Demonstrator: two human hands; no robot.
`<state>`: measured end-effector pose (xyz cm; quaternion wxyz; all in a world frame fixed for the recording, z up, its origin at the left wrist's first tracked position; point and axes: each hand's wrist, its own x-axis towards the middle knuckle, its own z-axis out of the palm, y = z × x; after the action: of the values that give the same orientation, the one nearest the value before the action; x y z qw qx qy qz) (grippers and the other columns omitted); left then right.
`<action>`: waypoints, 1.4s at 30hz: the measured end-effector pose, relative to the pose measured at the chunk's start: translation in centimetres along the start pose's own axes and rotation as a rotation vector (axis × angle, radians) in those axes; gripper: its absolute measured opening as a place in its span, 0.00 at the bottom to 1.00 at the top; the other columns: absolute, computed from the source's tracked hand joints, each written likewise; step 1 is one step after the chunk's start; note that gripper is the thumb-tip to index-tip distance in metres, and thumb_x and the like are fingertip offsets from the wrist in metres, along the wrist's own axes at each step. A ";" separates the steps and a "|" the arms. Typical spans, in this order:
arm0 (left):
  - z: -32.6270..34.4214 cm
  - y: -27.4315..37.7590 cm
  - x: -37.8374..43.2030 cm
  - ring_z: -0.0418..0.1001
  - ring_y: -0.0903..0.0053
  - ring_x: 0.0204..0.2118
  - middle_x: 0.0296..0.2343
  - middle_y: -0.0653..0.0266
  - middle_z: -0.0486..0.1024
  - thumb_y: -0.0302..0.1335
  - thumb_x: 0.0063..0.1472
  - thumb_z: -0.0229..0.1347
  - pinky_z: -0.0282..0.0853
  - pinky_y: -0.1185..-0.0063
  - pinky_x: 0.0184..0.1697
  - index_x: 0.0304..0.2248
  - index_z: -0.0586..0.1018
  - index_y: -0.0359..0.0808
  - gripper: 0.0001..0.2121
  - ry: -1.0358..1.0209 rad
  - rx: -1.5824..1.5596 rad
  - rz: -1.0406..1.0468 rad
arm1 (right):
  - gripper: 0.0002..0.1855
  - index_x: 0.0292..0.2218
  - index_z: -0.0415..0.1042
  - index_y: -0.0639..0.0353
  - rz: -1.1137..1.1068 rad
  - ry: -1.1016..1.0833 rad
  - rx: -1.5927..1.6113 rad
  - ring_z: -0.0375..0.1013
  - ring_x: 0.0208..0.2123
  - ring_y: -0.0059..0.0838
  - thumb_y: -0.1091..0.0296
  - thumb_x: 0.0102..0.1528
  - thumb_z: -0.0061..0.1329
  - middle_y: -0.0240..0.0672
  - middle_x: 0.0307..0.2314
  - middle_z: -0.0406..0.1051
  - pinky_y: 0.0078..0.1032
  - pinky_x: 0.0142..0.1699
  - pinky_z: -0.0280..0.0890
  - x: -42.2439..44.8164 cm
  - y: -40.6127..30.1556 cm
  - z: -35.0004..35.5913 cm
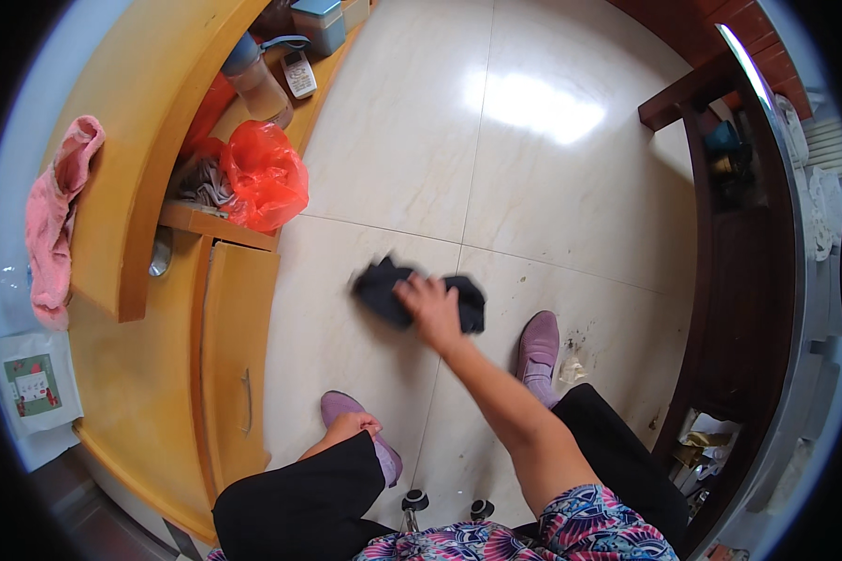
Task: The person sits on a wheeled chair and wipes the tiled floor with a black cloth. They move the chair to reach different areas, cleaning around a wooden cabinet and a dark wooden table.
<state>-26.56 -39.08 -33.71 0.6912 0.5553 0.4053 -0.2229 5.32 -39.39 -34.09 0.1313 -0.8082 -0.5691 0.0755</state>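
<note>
A black cloth (380,291) lies bunched on the pale tiled floor (365,126), a little blurred. My right hand (432,307) presses down on its middle, fingers spread over the fabric. Beside my left knee hangs my left hand (356,423), above a mauve shoe (338,404); its fingers look partly curled, and I see nothing in them. The other mauve shoe (539,336) stands to the right of the cloth. Next to that shoe are dark specks and a small pale scrap (572,369) on the tiles.
At left stands a wooden cabinet (238,365) with a red plastic bag (266,175), a bottle (261,91) and a remote control (298,73) on its shelf. A pink towel (56,224) lies on top. A dark wooden table (733,308) with shelves borders the right. Chair legs (412,501) show behind me.
</note>
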 end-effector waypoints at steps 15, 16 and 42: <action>-0.1 2.1 -2.2 0.76 0.83 0.31 0.28 0.65 0.78 0.28 0.66 0.50 0.71 0.82 0.36 0.41 0.79 0.29 0.12 -0.049 -0.122 -0.108 | 0.20 0.46 0.75 0.38 -0.022 0.079 -0.146 0.63 0.54 0.38 0.71 0.52 0.47 0.29 0.48 0.69 0.51 0.50 0.59 16.7 18.7 -5.1; -0.3 2.1 -2.6 0.75 0.83 0.31 0.28 0.65 0.78 0.28 0.66 0.50 0.71 0.82 0.36 0.41 0.79 0.29 0.11 -0.041 -0.125 -0.113 | 0.23 0.48 0.74 0.38 0.050 0.061 -0.090 0.62 0.55 0.40 0.74 0.51 0.47 0.30 0.49 0.68 0.51 0.50 0.61 15.7 19.3 -5.6; -2.2 3.9 -0.9 0.74 0.82 0.26 0.26 0.66 0.76 0.22 0.63 0.51 0.71 0.80 0.31 0.43 0.79 0.34 0.10 0.150 -0.201 -0.017 | 0.31 0.57 0.65 0.31 0.107 -0.006 -0.072 0.65 0.44 0.43 0.72 0.53 0.45 0.35 0.45 0.66 0.42 0.39 0.64 11.2 0.5 0.7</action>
<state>-24.86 -36.03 -30.82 0.7093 0.4948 0.4808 -0.1448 9.34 -28.97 -34.56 0.0962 -0.8415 -0.5276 0.0643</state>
